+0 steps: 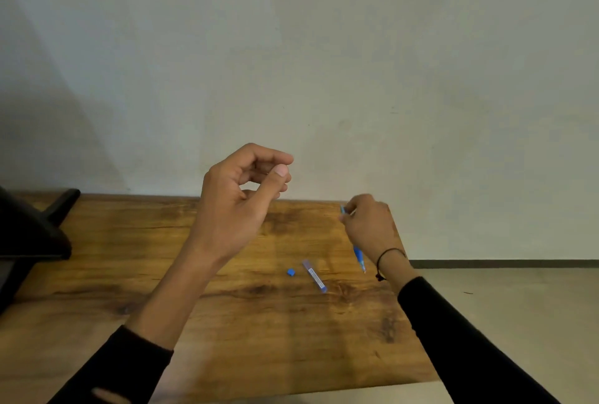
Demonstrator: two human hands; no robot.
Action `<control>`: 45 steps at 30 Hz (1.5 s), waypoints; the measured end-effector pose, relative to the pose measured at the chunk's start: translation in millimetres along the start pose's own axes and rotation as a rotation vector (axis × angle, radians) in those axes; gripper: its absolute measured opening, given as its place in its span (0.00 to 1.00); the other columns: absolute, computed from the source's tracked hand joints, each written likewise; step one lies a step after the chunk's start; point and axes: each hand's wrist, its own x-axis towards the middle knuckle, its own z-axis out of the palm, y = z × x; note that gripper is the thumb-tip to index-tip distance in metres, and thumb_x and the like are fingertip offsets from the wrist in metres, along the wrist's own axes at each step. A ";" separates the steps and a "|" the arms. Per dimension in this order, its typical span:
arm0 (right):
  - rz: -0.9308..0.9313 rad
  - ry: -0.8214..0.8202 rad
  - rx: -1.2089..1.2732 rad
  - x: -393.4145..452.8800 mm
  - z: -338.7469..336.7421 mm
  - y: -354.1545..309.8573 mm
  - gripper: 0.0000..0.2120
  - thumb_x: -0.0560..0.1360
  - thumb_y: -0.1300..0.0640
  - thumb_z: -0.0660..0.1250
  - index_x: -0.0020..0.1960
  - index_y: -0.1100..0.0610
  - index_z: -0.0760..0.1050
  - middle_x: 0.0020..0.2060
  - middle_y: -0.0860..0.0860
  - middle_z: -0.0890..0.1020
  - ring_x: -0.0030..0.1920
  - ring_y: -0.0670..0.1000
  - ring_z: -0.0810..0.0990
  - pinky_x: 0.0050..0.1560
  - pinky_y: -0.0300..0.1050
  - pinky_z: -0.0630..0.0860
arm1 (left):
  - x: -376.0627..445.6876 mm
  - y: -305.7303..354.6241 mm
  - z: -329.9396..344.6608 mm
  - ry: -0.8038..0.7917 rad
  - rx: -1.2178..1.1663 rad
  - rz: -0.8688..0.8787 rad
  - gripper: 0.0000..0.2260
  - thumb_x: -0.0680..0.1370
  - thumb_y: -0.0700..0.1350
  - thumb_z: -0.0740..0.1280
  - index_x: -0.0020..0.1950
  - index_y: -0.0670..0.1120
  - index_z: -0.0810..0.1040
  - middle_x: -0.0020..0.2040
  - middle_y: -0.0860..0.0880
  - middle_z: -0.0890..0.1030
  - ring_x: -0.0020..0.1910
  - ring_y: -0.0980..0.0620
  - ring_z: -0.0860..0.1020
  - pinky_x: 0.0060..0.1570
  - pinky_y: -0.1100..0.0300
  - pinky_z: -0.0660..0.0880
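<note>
Black sleeves point(453, 339) nearest | left hand point(240, 196) raised above table point(227, 339), thumb and fingertips curled together, contents too small to tell | right hand point(369, 225) grips blue pencil point(359, 256) over table's far right | lead tube point(314, 275), blue cap point(291, 271) lie between hands

One head-worn wide view, aimed forward and down. Table point(246, 332) seen from near edge, wall point(324, 47) faced beyond far edge; left hand point(241, 190), right hand point(369, 225) caught close.
</note>
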 end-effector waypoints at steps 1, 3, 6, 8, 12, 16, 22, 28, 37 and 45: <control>-0.005 -0.016 -0.064 -0.6 9.9 3.5 0.07 0.83 0.56 0.70 0.54 0.59 0.81 0.43 0.55 0.83 0.36 0.53 0.78 0.28 0.40 0.66 | -0.2 -1.6 -0.2 -0.001 0.005 -0.004 0.06 0.82 0.48 0.71 0.57 0.52 0.86 0.46 0.51 0.88 0.47 0.50 0.88 0.49 0.44 0.88; -0.024 -0.032 -0.143 -1.9 24.5 5.5 0.06 0.83 0.57 0.69 0.51 0.60 0.80 0.47 0.56 0.83 0.39 0.54 0.78 0.33 0.42 0.69 | -0.7 -4.4 0.2 -0.009 0.016 -0.012 0.05 0.83 0.46 0.71 0.57 0.51 0.86 0.46 0.51 0.88 0.48 0.51 0.88 0.50 0.45 0.88; -0.082 -0.049 -0.241 -7.3 42.6 5.6 0.03 0.83 0.58 0.69 0.54 0.58 0.77 0.53 0.56 0.80 0.44 0.56 0.77 0.41 0.48 0.73 | -2.5 -8.2 1.2 -0.018 0.031 -0.022 0.05 0.84 0.44 0.71 0.57 0.51 0.86 0.46 0.51 0.88 0.47 0.52 0.88 0.50 0.45 0.88; -0.110 -0.060 -0.263 -9.7 50.5 7.6 0.05 0.83 0.59 0.69 0.57 0.57 0.75 0.55 0.56 0.79 0.46 0.55 0.75 0.42 0.49 0.72 | -3.1 -9.4 1.2 -0.023 0.042 -0.027 0.06 0.85 0.43 0.71 0.57 0.53 0.86 0.46 0.52 0.88 0.47 0.53 0.88 0.50 0.44 0.88; -0.126 -0.055 -0.261 -12.8 51.3 6.9 0.11 0.82 0.55 0.71 0.61 0.57 0.74 0.56 0.56 0.80 0.54 0.57 0.79 0.45 0.49 0.73 | -3.5 -10.9 -0.7 -0.026 0.039 -0.035 0.06 0.84 0.44 0.71 0.57 0.53 0.86 0.47 0.52 0.88 0.48 0.52 0.88 0.51 0.42 0.87; -0.168 -0.060 -0.265 -21.1 43.5 -5.6 0.08 0.81 0.57 0.71 0.57 0.56 0.75 0.54 0.54 0.81 0.51 0.57 0.80 0.41 0.48 0.72 | -2.5 -12.4 -0.6 -0.026 0.035 -0.048 0.05 0.85 0.43 0.71 0.58 0.49 0.86 0.46 0.50 0.88 0.48 0.50 0.88 0.51 0.45 0.87; -0.223 -0.278 -0.378 -53.4 58.8 -14.6 0.17 0.81 0.50 0.70 0.40 0.52 0.65 0.36 0.47 0.69 0.42 0.55 0.76 0.37 0.48 0.69 | -2.0 -16.6 -0.1 -0.034 0.046 -0.082 0.06 0.85 0.43 0.71 0.56 0.51 0.87 0.46 0.50 0.88 0.47 0.52 0.88 0.48 0.57 0.87; -0.223 -0.202 -0.268 -56.1 56.2 -14.6 0.19 0.81 0.45 0.70 0.38 0.50 0.65 0.36 0.47 0.70 0.40 0.55 0.76 0.39 0.48 0.70 | 0.5 -41.5 -3.6 -0.167 0.244 -0.308 0.06 0.83 0.49 0.71 0.49 0.54 0.87 0.42 0.55 0.90 0.43 0.53 0.88 0.51 0.46 0.86; -0.373 0.003 0.379 -55.6 39.9 -44.1 0.11 0.76 0.44 0.74 0.39 0.45 0.76 0.31 0.42 0.83 0.33 0.41 0.81 0.30 0.31 0.72 | -20.5 -60.5 22.9 -0.146 0.207 -0.561 0.10 0.76 0.58 0.73 0.43 0.55 0.89 0.41 0.50 0.91 0.43 0.45 0.91 0.48 0.37 0.87; -0.601 -0.278 0.333 -41.7 41.6 -22.5 0.08 0.77 0.64 0.73 0.54 0.53 0.83 0.46 0.45 0.85 0.47 0.45 0.84 0.44 0.39 0.80 | -9.8 -58.0 7.0 0.011 0.254 -0.501 0.08 0.83 0.49 0.72 0.45 0.53 0.86 0.41 0.50 0.90 0.38 0.51 0.89 0.53 0.38 0.86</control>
